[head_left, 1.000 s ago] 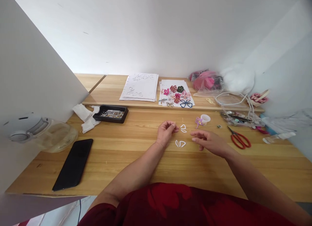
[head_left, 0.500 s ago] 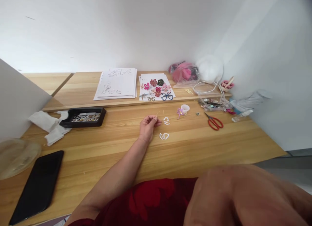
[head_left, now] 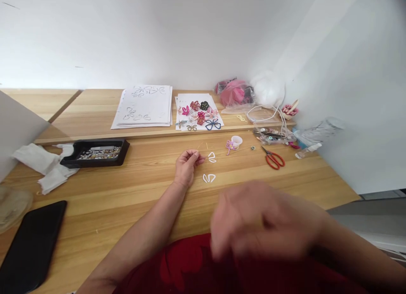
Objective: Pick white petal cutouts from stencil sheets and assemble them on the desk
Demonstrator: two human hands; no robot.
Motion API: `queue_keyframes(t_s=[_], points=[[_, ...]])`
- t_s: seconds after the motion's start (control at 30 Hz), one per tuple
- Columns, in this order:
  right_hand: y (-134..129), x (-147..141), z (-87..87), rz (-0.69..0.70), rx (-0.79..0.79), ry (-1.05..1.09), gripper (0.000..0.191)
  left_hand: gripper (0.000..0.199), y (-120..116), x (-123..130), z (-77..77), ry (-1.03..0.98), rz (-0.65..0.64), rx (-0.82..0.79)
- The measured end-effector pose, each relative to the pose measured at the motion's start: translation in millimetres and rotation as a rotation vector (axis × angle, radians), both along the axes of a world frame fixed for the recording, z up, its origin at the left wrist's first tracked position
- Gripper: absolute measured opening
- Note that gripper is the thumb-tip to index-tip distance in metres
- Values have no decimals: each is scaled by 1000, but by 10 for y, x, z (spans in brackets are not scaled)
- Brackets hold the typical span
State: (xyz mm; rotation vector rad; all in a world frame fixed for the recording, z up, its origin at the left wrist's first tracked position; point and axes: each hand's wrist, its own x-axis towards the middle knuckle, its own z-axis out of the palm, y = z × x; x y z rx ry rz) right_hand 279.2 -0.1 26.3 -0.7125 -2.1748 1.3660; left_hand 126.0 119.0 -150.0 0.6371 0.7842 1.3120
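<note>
My left hand (head_left: 187, 166) rests on the wooden table with thumb and forefinger pinched on a thin golden strand (head_left: 200, 145), too fine to tell whether wire or thread. Just right of those fingertips lies a white petal-shaped looped piece (head_left: 212, 157). A second white looped piece (head_left: 209, 178) lies nearer to me. My right hand (head_left: 253, 220) is close to the camera, above my red clothing, and smeared by motion. Its fingers look bent, but whatever they hold, if anything, cannot be made out.
Behind are paper sheets with sketches (head_left: 142, 108) and colourful flower ornaments on paper (head_left: 199, 116). To the right are a white cup (head_left: 236, 141), red-handled scissors (head_left: 273, 158) and a clear box of small parts (head_left: 274, 135). A black bead tray (head_left: 95, 153) and dark phone (head_left: 33, 243) lie left.
My right hand has swung down and left from close to the camera, so its blurred fingers now show. My left hand keeps its pinch. The view has shifted slightly to the right.
</note>
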Motion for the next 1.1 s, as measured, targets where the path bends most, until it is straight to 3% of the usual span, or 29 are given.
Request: queue_keyframes(t_s=[0.07, 0.13, 0.23, 0.3, 0.4, 0.5, 0.6, 0.7, 0.8, 0.97, 1.1], points=[[311, 166, -317, -382, 16, -173, 24, 34, -2, 1, 6, 2, -6, -4], [608, 368, -668, -758, -68, -247, 24, 33, -2, 2, 4, 11, -12, 1], [930, 629, -1059, -864, -110, -229, 34, 32, -1, 2, -10, 26, -24, 17], [1040, 737, -1178, -899, -117, -223, 38, 32, -3, 1, -17, 35, -30, 25], [1069, 851, -1207, -960, -89, -267, 44, 31, -10, -1, -19, 42, -33, 30], [960, 1035, -1185, -995, -30, -405, 36, 32, -13, -1, -15, 33, -35, 27], [761, 1351, -1193, -1095, 58, -601, 24, 34, -14, 3, -10, 25, -27, 21], [562, 1711, -1238, -1261, 123, -801, 29, 35, -17, 8, -2, 21, -24, 13], [444, 1967, -1289, -1315, 124, -914, 30, 35, -25, 8, 6, 18, -30, 18], [442, 2115, -1288, -1336, 85, -1017, 31, 34, -34, 4, 11, 6, -32, 32], [457, 2124, -1159, -1294, 0, -1075, 16, 35, -42, 1, 28, -10, -32, 14]])
